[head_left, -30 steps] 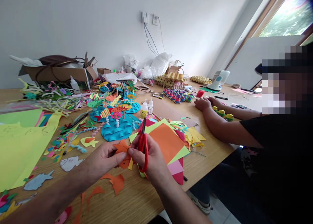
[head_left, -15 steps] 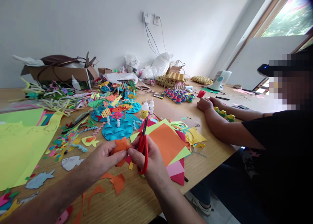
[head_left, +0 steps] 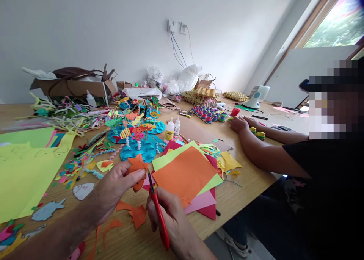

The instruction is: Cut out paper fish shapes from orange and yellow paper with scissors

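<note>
My left hand (head_left: 121, 184) pinches an orange paper cutout (head_left: 138, 164), fish-like in outline, between thumb and fingers. Red-handled scissors (head_left: 159, 216) are gripped in my right hand (head_left: 173, 210), their dark blades pointing up beside the cutout's right edge. Whether the blades touch the paper I cannot tell. Under and beyond my right hand lies a stack of coloured sheets with an orange sheet (head_left: 184, 174) on top. Orange paper scraps (head_left: 138, 215) lie on the table below my left hand.
Blue egg-carton bases (head_left: 138, 154) carrying paper fish stand ahead, beside two glue bottles (head_left: 169, 130). Grey fish cutouts (head_left: 48, 209) and a yellow sheet (head_left: 25, 180) lie left. At right, a co-worker's hands (head_left: 239, 124) rest on the table near painted carton pieces (head_left: 257, 133).
My right hand has come away from the cutout and moved lower, tilting the scissors so the blades point toward the cutout. My left hand still holds the cutout, now turned more upright.
</note>
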A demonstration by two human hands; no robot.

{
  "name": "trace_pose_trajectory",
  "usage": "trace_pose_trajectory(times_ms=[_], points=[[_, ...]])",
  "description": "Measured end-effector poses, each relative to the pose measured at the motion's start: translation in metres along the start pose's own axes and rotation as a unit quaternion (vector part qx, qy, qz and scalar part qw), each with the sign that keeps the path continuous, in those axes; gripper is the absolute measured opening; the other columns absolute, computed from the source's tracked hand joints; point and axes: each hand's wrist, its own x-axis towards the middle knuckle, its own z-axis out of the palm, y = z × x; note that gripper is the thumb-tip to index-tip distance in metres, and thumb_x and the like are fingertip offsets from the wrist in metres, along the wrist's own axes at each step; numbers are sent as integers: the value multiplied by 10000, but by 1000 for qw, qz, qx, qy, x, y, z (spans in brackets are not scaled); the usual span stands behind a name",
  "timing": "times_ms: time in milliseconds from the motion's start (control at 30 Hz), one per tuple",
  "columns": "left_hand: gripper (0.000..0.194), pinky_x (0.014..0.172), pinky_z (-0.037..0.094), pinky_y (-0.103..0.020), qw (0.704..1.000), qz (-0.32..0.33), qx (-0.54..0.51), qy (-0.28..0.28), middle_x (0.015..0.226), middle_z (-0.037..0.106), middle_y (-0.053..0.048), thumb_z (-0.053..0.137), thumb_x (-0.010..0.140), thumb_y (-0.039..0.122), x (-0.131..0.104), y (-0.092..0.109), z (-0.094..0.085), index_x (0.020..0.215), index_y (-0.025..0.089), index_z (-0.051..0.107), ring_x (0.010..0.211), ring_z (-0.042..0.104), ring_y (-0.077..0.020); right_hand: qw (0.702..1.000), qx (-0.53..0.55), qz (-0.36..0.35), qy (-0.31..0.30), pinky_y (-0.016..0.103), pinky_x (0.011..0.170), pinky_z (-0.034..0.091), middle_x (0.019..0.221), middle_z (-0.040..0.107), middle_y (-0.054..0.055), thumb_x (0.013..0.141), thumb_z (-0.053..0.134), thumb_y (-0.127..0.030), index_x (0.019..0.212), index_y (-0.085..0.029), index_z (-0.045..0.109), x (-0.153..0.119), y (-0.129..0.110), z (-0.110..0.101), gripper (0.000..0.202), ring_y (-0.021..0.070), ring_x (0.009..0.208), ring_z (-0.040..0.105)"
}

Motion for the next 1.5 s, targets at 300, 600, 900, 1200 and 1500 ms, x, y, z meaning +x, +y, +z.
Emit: trace_pose_trajectory(times_ms=[300,600,900,1200,1500], points=[[152,611,400,-262,1000,24,10,4,610,572,54,598,754,333,0,-7,0,663,212,596,608,485,-135,1000,11,4,7,214,480,244,563,316,-54,828,439,-240,601,-196,353,1,6,7,247,91,531,320],[203,562,371,-251,998,43,36,14,550,490,69,578,750,356,-1,-8,2,614,207,558,553,424,-118,1000,15,-1,2,209,484,261,574,345,-54,860,440,-260,639,-193,380,3,4,6,238,88,531,342],[230,552,382,-266,997,41,60,36,539,493,64,576,716,361,-1,-8,5,564,206,500,542,426,-126,1000,15,-4,5,204,482,277,571,374,-57,877,440,-269,688,-183,448,2,7,7,207,84,516,355],[214,551,389,-264,996,43,65,40,545,498,63,575,716,358,-2,-10,5,582,205,508,545,432,-127,1000,-2,-4,16,203,473,258,556,342,-63,880,445,-307,627,-189,376,2,7,7,287,80,520,339],[196,567,391,-263,997,38,66,31,559,502,59,579,735,359,-1,-11,3,617,204,553,559,437,-130,1000,13,7,17,200,482,279,582,379,-55,881,437,-347,647,-191,382,1,8,8,287,77,524,352]])
